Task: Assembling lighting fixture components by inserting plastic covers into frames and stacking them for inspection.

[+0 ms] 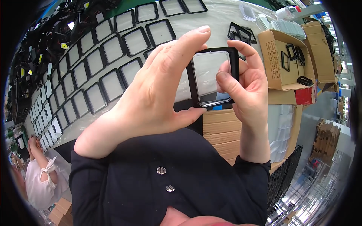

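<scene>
- Gripping a black frame with my right fingers
- left fingers spread round it, can't tell if gripping
- more frames on the bench

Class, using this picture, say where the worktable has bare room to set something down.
The widest bare patch of worktable lies between the rows of black frames and the loose frames at right. A thinner strip separates the nearest row from the left forearm. Crowded: the rows, with narrow gaps, and the dark heap of parts at upper left.
</scene>
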The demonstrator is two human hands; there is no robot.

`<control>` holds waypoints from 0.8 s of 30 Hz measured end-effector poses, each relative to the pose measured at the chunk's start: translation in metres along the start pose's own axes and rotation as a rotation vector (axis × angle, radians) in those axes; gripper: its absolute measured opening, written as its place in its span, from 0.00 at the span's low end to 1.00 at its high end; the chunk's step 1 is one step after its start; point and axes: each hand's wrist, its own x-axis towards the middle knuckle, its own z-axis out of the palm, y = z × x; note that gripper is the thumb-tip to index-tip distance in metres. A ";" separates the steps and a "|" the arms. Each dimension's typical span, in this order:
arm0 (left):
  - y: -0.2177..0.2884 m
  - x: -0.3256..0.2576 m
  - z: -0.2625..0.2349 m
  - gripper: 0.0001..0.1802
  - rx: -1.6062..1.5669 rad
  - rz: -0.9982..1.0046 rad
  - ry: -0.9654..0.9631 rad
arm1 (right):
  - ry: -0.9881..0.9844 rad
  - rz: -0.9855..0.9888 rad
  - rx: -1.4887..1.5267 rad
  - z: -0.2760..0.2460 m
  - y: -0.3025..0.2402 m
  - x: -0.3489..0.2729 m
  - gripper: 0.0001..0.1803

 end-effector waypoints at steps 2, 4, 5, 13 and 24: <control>0.001 -0.001 -0.002 0.64 0.012 -0.009 -0.001 | 0.024 -0.008 -0.004 0.004 -0.001 -0.001 0.31; 0.003 -0.002 -0.005 0.65 0.011 -0.049 -0.015 | 0.021 -0.019 -0.014 0.006 -0.002 -0.001 0.31; 0.004 -0.002 -0.006 0.65 0.009 -0.050 -0.014 | 0.018 -0.030 -0.021 0.006 -0.002 -0.002 0.31; 0.004 -0.004 -0.002 0.61 0.024 -0.015 0.009 | 0.036 0.001 -0.027 0.006 0.001 0.001 0.31; -0.079 -0.006 0.060 0.54 0.291 -0.321 -0.161 | 0.002 -0.465 -1.564 -0.038 0.083 -0.012 0.28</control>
